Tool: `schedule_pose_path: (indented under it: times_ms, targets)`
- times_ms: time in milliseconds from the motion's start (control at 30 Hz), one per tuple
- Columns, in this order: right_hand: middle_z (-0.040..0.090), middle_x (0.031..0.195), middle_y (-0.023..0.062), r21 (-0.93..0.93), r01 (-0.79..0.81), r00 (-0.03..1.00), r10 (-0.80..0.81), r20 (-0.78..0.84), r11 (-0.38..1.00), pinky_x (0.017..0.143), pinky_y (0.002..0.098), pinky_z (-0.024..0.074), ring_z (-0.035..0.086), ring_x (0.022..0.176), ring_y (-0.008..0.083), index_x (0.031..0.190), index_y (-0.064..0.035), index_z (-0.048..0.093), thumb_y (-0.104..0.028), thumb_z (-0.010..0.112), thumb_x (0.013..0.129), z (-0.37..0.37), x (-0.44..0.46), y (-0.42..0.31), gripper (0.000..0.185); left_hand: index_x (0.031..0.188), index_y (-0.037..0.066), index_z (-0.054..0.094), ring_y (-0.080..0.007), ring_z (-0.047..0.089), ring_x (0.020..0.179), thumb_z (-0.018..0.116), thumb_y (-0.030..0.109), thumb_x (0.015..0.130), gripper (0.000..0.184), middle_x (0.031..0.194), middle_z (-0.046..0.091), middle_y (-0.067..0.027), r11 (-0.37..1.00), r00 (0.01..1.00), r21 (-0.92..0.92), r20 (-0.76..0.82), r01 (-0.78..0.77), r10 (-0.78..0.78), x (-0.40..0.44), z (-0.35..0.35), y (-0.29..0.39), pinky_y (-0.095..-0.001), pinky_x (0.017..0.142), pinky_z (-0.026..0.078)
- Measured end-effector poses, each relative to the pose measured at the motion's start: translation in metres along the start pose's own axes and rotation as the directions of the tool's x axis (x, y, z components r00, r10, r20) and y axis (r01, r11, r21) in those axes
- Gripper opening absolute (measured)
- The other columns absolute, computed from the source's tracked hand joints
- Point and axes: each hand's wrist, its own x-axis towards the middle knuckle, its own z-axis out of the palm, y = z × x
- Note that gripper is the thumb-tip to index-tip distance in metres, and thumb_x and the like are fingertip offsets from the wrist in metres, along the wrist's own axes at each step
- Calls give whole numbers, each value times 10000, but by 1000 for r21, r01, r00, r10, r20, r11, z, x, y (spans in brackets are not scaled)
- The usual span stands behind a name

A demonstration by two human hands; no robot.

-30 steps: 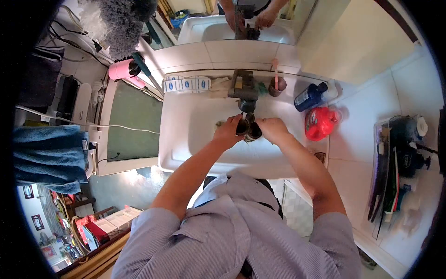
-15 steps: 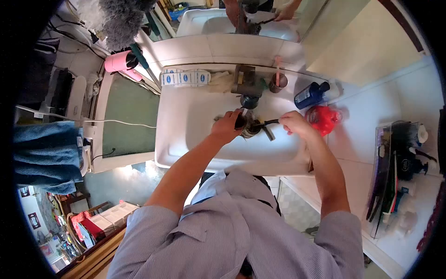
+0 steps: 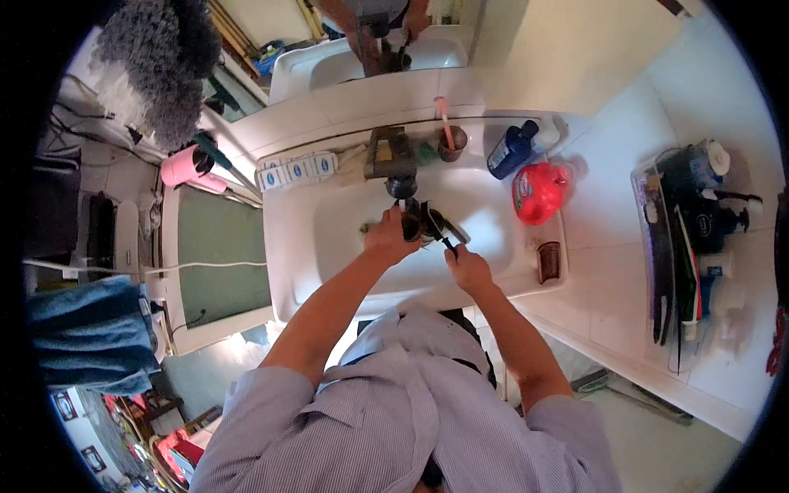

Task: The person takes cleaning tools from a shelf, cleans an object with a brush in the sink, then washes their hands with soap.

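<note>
Over the basin of the white sink, my left hand is closed around a dark cup-like object below the faucet. My right hand grips the black handle of a thin tool, whose far end reaches the dark items beside my left hand. A short, dull bar-shaped piece lies near that tool. The exact shapes of the dark items are partly hidden by my left fingers.
Behind the basin stand a cup with a pink toothbrush and a blue bottle. A red bottle and a brown soap dish sit on the right. A pink hair dryer is at the left.
The view has shifted. My right hand first drew back to the right with the black-handled tool, then came in lower and closer to my left hand, which still holds the dark object.
</note>
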Motion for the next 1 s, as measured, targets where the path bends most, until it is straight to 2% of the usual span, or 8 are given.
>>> schedule_pose_path:
  times_ms: [200, 300, 367, 567, 733, 833, 933, 1000]
  targets:
    - [586, 666, 225, 143, 67, 991, -49, -123, 988, 602, 533, 451, 588, 650, 412, 923, -34, 457, -291, 405, 927, 14, 5, -9, 262, 1324, -33, 278, -375, 549, 1035, 663, 499, 690, 912, 1207, 468, -228, 999, 999, 45, 44, -28, 26, 9, 14, -12, -450, 893, 443]
    - [593, 684, 237, 26, 1, 999, 0, -46, 1000, 611, 539, 457, 590, 666, 424, 945, -38, 464, -318, 387, 935, 7, 15, -18, 291, 1339, -48, 253, -381, 538, 1055, 657, 501, 691, 941, 1222, 456, -242, 998, 997, 54, 69, -31, 27, 7, 11, -7, -448, 904, 438]
    - [601, 708, 250, 40, -164, 984, 166, -64, 986, 631, 547, 460, 591, 693, 438, 954, -40, 469, -331, 375, 937, 5, 22, -13, 306, 1341, -51, 249, -383, 533, 1064, 660, 498, 688, 946, 1223, 454, -248, 998, 996, 54, 86, -13, 8, 9, 7, -4, -445, 905, 440]
    - [602, 715, 260, 111, -93, 996, 92, 14, 990, 641, 546, 468, 593, 700, 444, 943, -35, 479, -348, 374, 939, 21, 11, -27, 330, 1346, -56, 238, -384, 525, 1072, 667, 496, 675, 969, 1225, 454, -247, 999, 997, 36, 71, 3, -6, 9, 13, -8, -436, 912, 442]
    - [593, 751, 278, 79, -168, 982, 174, -70, 983, 661, 546, 462, 582, 727, 457, 925, -31, 476, -394, 344, 942, 18, 29, -16, 387, 1321, -25, 289, -389, 527, 1061, 679, 483, 672, 912, 1202, 464, -233, 1000, 999, 20, 40, -19, 18, 8, 11, -7, -444, 908, 445]
    - [602, 778, 260, 95, -135, 989, 129, 67, 986, 698, 559, 452, 583, 756, 454, 903, -38, 501, -375, 332, 946, 24, 20, -24, 380, 1319, -4, 261, -369, 557, 1015, 676, 427, 695, 864, 1188, 459, -205, 999, 997, 44, 77, -31, 27, 11, 12, -7, -434, 825, 495]
    - [604, 780, 254, 175, -183, 981, 191, -33, 967, 722, 562, 442, 580, 766, 457, 898, -34, 502, -361, 332, 945, 12, 34, -5, 371, 1278, 10, 302, -370, 557, 1017, 679, 435, 696, 813, 1188, 459, -203, 999, 998, 39, 58, -2, 0, 6, 9, -6, -436, 812, 498]
    - [606, 769, 250, 162, -92, 993, 103, -58, 983, 675, 548, 459, 585, 729, 447, 917, -36, 513, -348, 343, 946, 16, 40, -19, 357, 1252, 21, 326, -358, 575, 992, 688, 445, 690, 792, 1159, 489, -196, 997, 1000, 69, -1, -29, 29, 11, 13, -7, -435, 788, 505]
